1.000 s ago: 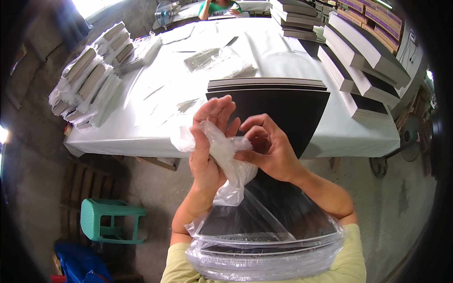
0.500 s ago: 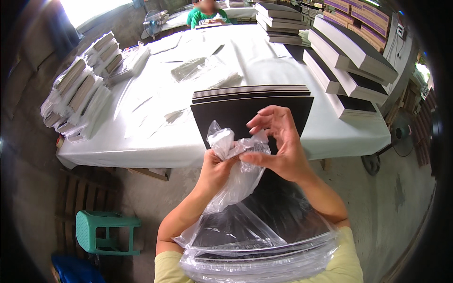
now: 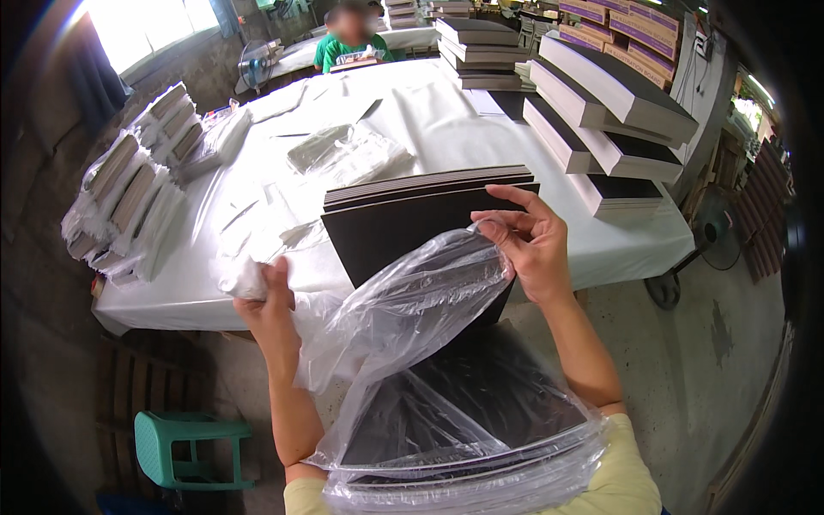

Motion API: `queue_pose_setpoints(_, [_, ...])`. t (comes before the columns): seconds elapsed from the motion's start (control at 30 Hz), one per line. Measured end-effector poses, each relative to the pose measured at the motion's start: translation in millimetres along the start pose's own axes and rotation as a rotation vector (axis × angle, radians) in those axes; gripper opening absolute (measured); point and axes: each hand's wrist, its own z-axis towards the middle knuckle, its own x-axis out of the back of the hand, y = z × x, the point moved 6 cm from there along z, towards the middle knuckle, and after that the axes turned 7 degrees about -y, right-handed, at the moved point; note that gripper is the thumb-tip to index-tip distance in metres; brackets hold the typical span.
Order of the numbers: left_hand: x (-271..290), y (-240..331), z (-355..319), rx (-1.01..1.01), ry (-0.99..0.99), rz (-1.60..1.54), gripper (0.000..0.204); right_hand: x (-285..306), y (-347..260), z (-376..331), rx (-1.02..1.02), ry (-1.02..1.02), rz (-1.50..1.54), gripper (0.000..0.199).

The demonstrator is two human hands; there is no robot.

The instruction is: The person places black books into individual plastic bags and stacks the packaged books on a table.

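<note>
A clear plastic bag (image 3: 412, 292) stretches open between my two hands. My left hand (image 3: 273, 300) is closed around a bunched part of it, with crumpled film sticking out past the thumb. At the other side, my right hand (image 3: 536, 245) pinches the bag's edge between thumb and fingers. The lower part of the bag wraps a stack of black boards (image 3: 472, 395) lying against my body. Just beyond, a row of black boards (image 3: 378, 232) leans upright at the table's front edge, partly covered by the bag and my right hand.
On the white-covered table (image 3: 601, 257) lie plastic-wrapped bundles (image 3: 124, 206) at left, loose clear bags (image 3: 343, 154) mid-table, and thick black-topped board stacks (image 3: 614, 112) at right. A green stool (image 3: 193, 451) stands lower left, a black fan (image 3: 717, 232) at right. Across the table sits a person in green (image 3: 352, 51).
My hands have moved apart, the left one going left and the right one slightly right. The bag's bunched top has spread out into a wide sheet between them.
</note>
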Motion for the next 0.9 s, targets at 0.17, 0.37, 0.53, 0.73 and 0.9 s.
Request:
queue_pose_setpoints(0.17, [-101,51,-22,-0.298,-0.621,0.383,0.062,-16,-2,-4,0.017,-0.026,-0.152,0.019])
queue_pose_setpoints(0.37, [-147,-7,-35,0.191,-0.859,-0.080,0.033,-19,7,-8,0.096,-0.037,0.071,0.010])
queue_pose_setpoints(0.53, [-149,-15,-40,0.248,-0.749,-0.257,0.013,-14,14,-5,0.056,-0.047,0.042,0.024])
queue_pose_setpoints(0.73, [-157,-10,-40,0.310,-0.752,-0.352,0.012,-14,16,-2,0.117,-0.069,0.012,0.030])
queue_pose_setpoints(0.9, [-152,-10,-38,0.254,-0.784,-0.175,0.010,-19,27,-3,-0.005,-0.159,0.317,0.029])
